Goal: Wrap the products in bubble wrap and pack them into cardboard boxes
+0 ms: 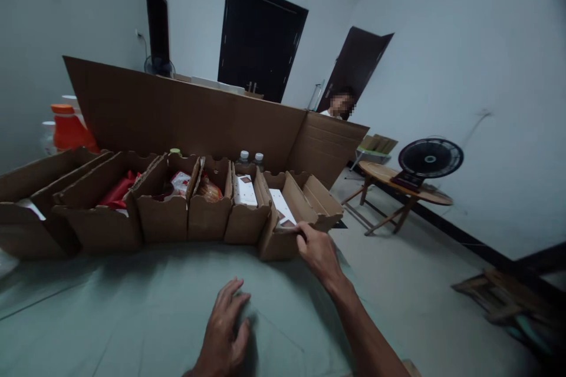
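My right hand is at the front edge of an open-topped cardboard bin, its thumb and fingers closed on the rim. Inside that bin lies a white box with brown marks, its near end close to my fingertips. My left hand hovers over or rests on the pale green cloth, fingers apart and holding nothing. In the bin to the left stands another white box. Further left, bins hold a packaged food item, a red-and-white packet and a red packet.
A tall cardboard panel stands behind the row of bins. Two white-capped bottles and an orange bottle stand before it. To the right are a round wooden table with a black fan. A person is behind the panel.
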A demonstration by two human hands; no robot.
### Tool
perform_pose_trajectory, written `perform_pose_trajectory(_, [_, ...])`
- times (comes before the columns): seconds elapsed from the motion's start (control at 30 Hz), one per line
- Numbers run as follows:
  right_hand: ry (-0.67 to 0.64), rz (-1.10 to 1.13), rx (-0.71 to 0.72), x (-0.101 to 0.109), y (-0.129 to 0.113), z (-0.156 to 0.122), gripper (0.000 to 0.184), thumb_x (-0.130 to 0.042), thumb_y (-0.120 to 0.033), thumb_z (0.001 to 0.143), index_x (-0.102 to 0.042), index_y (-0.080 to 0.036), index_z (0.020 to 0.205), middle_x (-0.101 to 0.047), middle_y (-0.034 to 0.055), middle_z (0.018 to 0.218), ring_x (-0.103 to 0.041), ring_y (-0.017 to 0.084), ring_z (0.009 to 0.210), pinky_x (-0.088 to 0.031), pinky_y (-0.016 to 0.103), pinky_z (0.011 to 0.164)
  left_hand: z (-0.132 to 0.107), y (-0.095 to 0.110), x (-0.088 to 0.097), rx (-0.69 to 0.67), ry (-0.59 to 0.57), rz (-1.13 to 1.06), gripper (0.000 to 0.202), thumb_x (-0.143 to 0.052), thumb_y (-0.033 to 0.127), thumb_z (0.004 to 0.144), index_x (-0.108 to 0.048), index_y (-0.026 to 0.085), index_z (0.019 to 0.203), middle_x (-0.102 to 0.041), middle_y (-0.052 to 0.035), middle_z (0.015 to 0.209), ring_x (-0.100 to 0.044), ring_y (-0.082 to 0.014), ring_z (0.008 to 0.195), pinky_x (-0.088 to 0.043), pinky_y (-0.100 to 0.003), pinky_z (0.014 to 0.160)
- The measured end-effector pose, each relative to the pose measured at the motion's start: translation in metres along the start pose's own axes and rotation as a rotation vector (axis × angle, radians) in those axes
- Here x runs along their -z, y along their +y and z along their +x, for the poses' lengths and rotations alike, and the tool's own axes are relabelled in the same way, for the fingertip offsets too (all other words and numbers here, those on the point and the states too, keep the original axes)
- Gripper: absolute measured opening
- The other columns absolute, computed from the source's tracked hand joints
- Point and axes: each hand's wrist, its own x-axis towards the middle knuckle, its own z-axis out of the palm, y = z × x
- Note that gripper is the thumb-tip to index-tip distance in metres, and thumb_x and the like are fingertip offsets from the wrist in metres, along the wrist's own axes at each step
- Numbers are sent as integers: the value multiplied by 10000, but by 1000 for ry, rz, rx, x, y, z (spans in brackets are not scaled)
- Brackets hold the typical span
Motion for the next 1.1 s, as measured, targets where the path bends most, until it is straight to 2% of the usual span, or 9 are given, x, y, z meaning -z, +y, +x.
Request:
perform_pose_trajectory(0.1, [9,56,32,8,6,-52,248,-478,-195,876,-702,-250,967,-767,30,862,-721,221,800,-467,270,684,4,0,4,105,40,-43,456,-523,107,830,-603,207,1267,-592,-151,1381,-572,-302,1278,-540,-531,1010])
perform_pose_trajectory(0.23, [68,435,65,33,27,-122,277,-530,-365,897,-710,-269,1084,-754,31,874,-706,204,749,-538,278,676,4,-4,6,210,44,-100,455,-518,147,856,-581,184,1304,-587,-157,1380,-575,-303,1269,-525,-531,1020])
perform_pose_trajectory(0.33, [238,621,-144,54,54,-161,461,-622,-496,848,-659,-269,1248,-725,26,775,-683,197,649,-554,272,581,3,-4,8,257,23,-148,449,-536,187,849,-591,174,1295,-591,-159,1370,-577,-305,1262,-558,-486,962])
perform_pose_trajectory(0.4, [332,663,-312,58,73,-178,459,-645,-545,812,-695,-259,1168,-729,44,763,-696,217,645,-574,292,573,7,-1,12,312,11,-197,456,-549,214,845,-589,176,1298,-579,-158,1381,-568,-305,1271,-591,-422,866])
perform_pose_trajectory(0.5, [293,674,-404,41,90,-197,369,-680,-559,752,-744,-250,942,-769,92,882,-738,266,764,-608,327,657,31,10,19,393,-4,-266,492,-564,251,843,-564,184,1330,-545,-156,1422,-538,-310,1299,-590,-362,770])
perform_pose_trajectory(0.67, [168,704,-305,-11,79,-203,491,-677,-513,775,-684,-230,1175,-742,124,1118,-721,288,978,-601,350,747,103,16,9,553,-34,-441,582,-604,253,805,-514,132,1367,-530,-177,1448,-493,-309,1353,-459,-460,1064])
perform_pose_trajectory(0.77, [191,795,-305,-28,72,-180,616,-654,-523,822,-557,-226,1353,-632,138,1348,-640,292,1180,-577,373,871,122,15,-8,603,-49,-483,568,-602,266,813,-519,94,1348,-556,-204,1418,-521,-309,1333,-395,-481,1128])
perform_pose_trajectory(0.93, [29,1147,-162,-44,70,-133,600,-571,-588,881,-572,-200,1339,-652,125,1327,-589,293,1261,-504,391,1018,88,34,-18,554,-181,-532,554,-614,408,874,-552,159,1365,-549,-151,1462,-501,-307,1365,-384,-495,1151])
perform_pose_trajectory(1.1, [-70,1068,-137,-49,54,-158,495,-577,-545,897,-642,-207,1252,-703,120,1235,-656,301,1143,-520,404,989,53,62,-3,521,-204,-636,604,-412,540,988,-476,176,1466,-478,-116,1536,-436,-294,1428,-373,-481,1180])
